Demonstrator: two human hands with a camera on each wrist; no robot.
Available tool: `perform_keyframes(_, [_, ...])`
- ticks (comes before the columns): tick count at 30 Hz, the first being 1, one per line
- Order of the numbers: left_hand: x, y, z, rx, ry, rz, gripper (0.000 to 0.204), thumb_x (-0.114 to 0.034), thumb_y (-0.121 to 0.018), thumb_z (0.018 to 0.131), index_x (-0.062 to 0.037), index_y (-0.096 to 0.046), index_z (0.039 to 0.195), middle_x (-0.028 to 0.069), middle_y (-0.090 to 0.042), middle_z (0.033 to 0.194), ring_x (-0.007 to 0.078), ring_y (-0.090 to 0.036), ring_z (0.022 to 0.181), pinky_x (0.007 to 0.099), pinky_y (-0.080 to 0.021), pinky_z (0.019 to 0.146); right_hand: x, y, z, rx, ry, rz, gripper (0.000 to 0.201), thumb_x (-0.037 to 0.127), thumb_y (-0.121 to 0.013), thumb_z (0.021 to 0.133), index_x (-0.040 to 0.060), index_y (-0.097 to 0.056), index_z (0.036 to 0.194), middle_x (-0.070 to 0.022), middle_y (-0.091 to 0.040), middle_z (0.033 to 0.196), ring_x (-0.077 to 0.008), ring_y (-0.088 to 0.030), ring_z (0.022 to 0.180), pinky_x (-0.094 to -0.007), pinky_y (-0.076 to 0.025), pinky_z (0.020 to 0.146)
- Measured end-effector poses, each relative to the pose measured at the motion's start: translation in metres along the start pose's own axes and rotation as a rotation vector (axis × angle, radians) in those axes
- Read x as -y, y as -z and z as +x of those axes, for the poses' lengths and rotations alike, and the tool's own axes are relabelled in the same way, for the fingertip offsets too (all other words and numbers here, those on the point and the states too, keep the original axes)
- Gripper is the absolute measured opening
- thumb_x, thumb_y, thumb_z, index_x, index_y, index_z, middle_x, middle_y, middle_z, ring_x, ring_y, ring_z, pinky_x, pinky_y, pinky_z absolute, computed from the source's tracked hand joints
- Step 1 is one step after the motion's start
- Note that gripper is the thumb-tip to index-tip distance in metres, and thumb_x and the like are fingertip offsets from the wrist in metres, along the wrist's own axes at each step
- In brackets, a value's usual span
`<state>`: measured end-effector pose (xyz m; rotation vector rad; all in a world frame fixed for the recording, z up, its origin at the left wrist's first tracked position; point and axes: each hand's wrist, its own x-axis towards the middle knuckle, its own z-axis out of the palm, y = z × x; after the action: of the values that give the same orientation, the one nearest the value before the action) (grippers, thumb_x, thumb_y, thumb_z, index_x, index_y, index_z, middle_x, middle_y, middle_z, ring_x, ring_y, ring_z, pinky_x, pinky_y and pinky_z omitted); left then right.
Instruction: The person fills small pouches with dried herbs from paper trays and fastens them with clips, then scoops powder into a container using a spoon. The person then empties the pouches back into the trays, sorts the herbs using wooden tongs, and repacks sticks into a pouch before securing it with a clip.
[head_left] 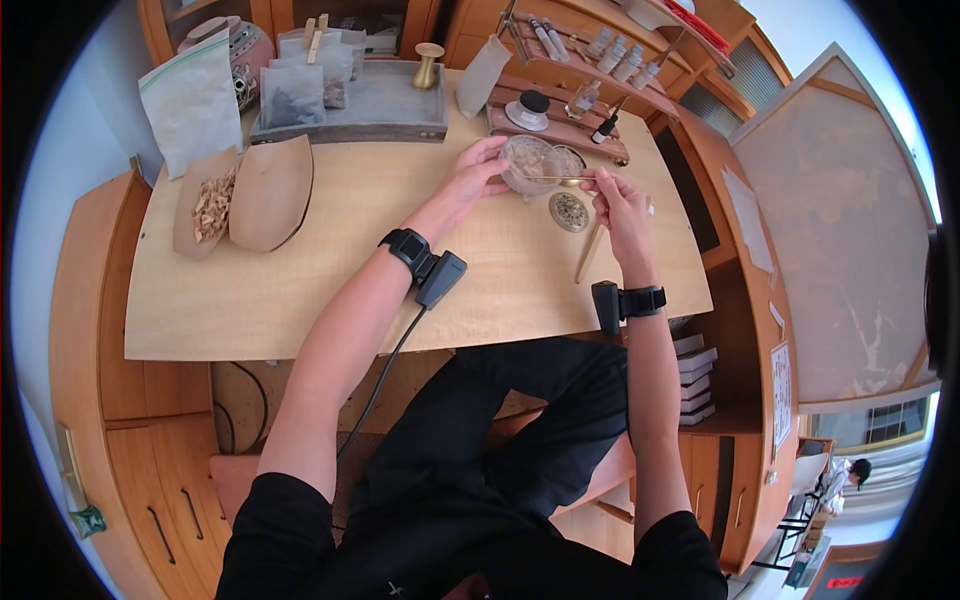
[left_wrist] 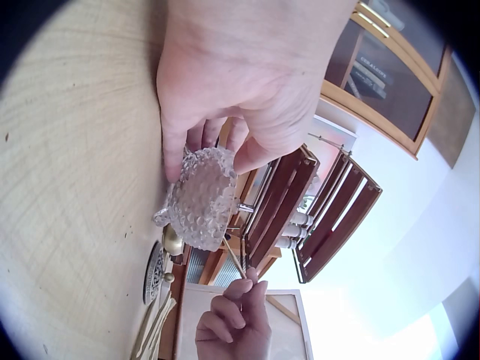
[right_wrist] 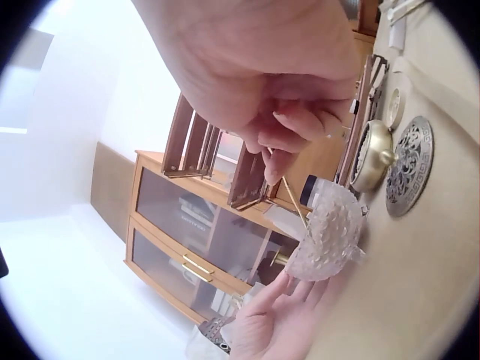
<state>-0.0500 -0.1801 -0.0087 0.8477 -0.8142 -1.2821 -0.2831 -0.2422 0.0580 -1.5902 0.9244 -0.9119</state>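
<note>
My left hand (head_left: pixel 472 178) grips the side of a textured clear glass bowl (left_wrist: pixel 201 196) with thumb and fingers. Pale, powdery stuff shows inside the bowl in the head view. Between the thumb and fingers of my right hand (head_left: pixel 622 208) is a thin brass-coloured stick (right_wrist: pixel 295 201). It slants down over the bowl's rim, and its far tip is hidden inside in the wrist views. Just right of the bowl stands a small round brass burner (right_wrist: pixel 372 159) with pale filling. A pierced metal lid (head_left: pixel 569 211) lies on the table in front of it.
A wooden rack (head_left: pixel 590 75) with vials and bottles stands at the back right. At the back left, a grey tray (head_left: pixel 400 95) holds bags and a brass piece. Two brown dishes (head_left: pixel 270 195), one with wood chips, lie left. A thin wooden strip (head_left: pixel 590 255) lies near my right hand.
</note>
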Motion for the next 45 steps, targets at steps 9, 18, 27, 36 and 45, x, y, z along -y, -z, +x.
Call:
perform_keyframes(9, [0.001,0.001,0.000,0.010,-0.005,-0.001,0.051,-0.011,-0.051,0.098,-0.0048,-0.035,0.146,0.0114,-0.042,0.146,0.0220,-0.047,0.128,0.0417,-0.044,0.103,-0.021,0.013,0.010,-0.063,-0.123,0.346,0.027,0.026,-0.057,0.099,0.0028,-0.066,0.109,0.0009,-0.067,0.090,-0.0011,-0.040,0.061,-0.0157,-0.031,0.049])
perform_keyframes(18, [0.000,0.001,0.000,0.009,-0.003,-0.006,0.050,-0.011,-0.051,0.098,-0.0047,-0.036,0.145,0.0116,-0.041,0.147,0.0222,-0.047,0.129,0.0421,-0.044,0.104,-0.008,0.011,0.007,-0.076,-0.081,0.328,0.027,0.026,-0.055,0.101,0.0031,-0.065,0.112,0.0025,-0.065,0.092,0.0001,-0.039,0.061,-0.0141,-0.030,0.049])
perform_keyframes(27, [0.000,0.002,0.000,0.011,-0.006,-0.001,0.050,-0.011,-0.050,0.098,-0.0053,-0.036,0.146,0.0115,-0.042,0.146,0.0218,-0.047,0.129,0.0416,-0.045,0.103,-0.007,0.023,0.017,-0.102,-0.041,0.371,0.026,0.028,-0.058,0.099,0.0049,-0.067,0.108,0.0012,-0.066,0.091,-0.0009,-0.039,0.060,-0.0153,-0.031,0.048])
perform_keyframes(36, [0.001,0.001,0.001,0.010,-0.007,0.000,0.049,-0.010,-0.050,0.098,-0.0057,-0.037,0.145,0.0114,-0.043,0.145,0.0218,-0.048,0.128,0.0417,-0.045,0.103,-0.019,0.045,0.026,-0.214,-0.020,0.383,0.026,0.028,-0.057,0.100,0.0054,-0.066,0.110,0.0011,-0.066,0.093,-0.0008,-0.040,0.059,-0.0149,-0.032,0.047])
perform_keyframes(45, [-0.001,0.000,-0.001,0.006,0.001,-0.002,0.049,-0.011,-0.050,0.099,-0.0055,-0.037,0.146,0.0117,-0.043,0.145,0.0215,-0.048,0.128,0.0414,-0.045,0.102,-0.021,0.039,0.019,-0.281,0.040,0.064,0.029,0.026,-0.059,0.099,0.0032,-0.068,0.114,-0.0029,-0.070,0.094,-0.0012,-0.042,0.058,-0.0157,-0.031,0.047])
